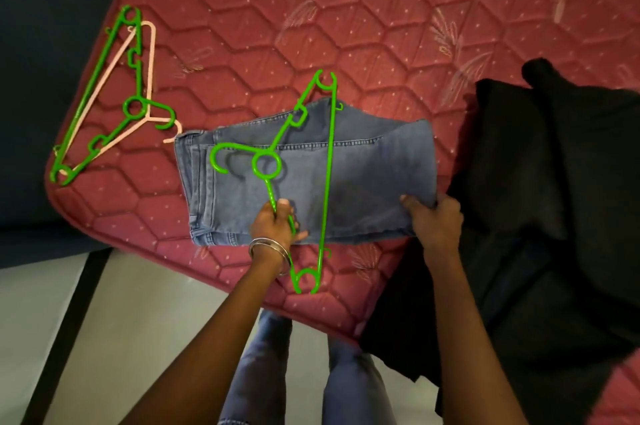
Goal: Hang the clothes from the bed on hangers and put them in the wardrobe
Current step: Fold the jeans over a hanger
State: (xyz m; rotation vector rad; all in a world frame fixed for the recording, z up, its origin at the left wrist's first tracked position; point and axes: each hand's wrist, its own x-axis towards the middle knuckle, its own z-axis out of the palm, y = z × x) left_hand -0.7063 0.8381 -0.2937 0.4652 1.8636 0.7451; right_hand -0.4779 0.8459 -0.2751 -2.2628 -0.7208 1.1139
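Note:
Folded blue jeans (363, 175) lie on the red quilted mattress (346, 26) near its front edge. A green plastic hanger (329, 161) lies across the jeans, its hook pointing left. My left hand (277, 223), with bangles on the wrist, grips the hanger's lower slanted arm. My right hand (433, 220) pinches the folded right end of the jeans. No wardrobe is in view.
A second green hanger (97, 92) and a pink hanger (150, 54) lie stacked at the mattress's left corner. A heap of black clothes (554, 199) covers the right side and hangs over the edge. Pale floor (121, 320) and my legs are below.

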